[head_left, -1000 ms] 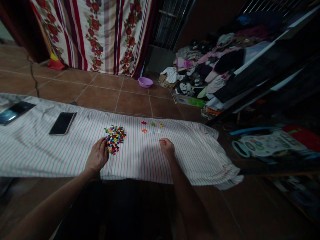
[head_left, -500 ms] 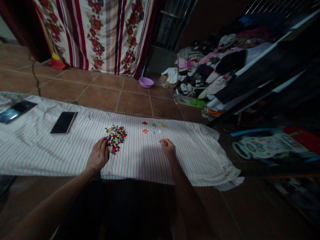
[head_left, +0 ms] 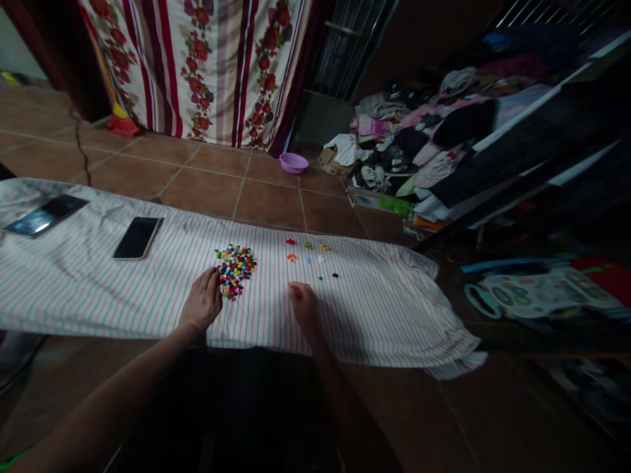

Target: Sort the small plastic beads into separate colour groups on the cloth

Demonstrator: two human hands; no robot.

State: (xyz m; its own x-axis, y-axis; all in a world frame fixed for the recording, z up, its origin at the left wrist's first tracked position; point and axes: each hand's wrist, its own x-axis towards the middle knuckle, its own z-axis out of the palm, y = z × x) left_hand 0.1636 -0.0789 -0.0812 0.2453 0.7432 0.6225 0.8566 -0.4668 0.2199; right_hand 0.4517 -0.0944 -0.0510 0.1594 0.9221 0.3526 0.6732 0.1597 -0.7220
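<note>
My left hand [head_left: 202, 301] lies on the striped cloth with its fingers stretched out against the left edge of a heap of tiny multicoloured pieces [head_left: 237, 269]. My right hand [head_left: 303, 303] is over the cloth to the right of the heap, its fingers curled closed; whether anything is inside is hidden. Beyond it sit small colour groups: red pieces [head_left: 290, 242], green pieces [head_left: 308, 245], yellow pieces [head_left: 325, 247], orange pieces [head_left: 292, 257], a light blue piece [head_left: 309, 261] and white pieces [head_left: 321, 259]. A small dark piece [head_left: 321, 278] and a black piece [head_left: 335, 275] lie nearer my right hand.
The striped cloth [head_left: 389, 309] covers a long low surface. Two phones lie at its left, a nearer phone [head_left: 138, 238] and a farther phone [head_left: 48, 215]. On the tiled floor stand a purple basin [head_left: 294, 163] and a clothes pile [head_left: 394, 131].
My right hand has moved left and slightly toward me, away from the dark pieces, which now show on the cloth. My left hand stays beside the heap. The view has shifted slightly.
</note>
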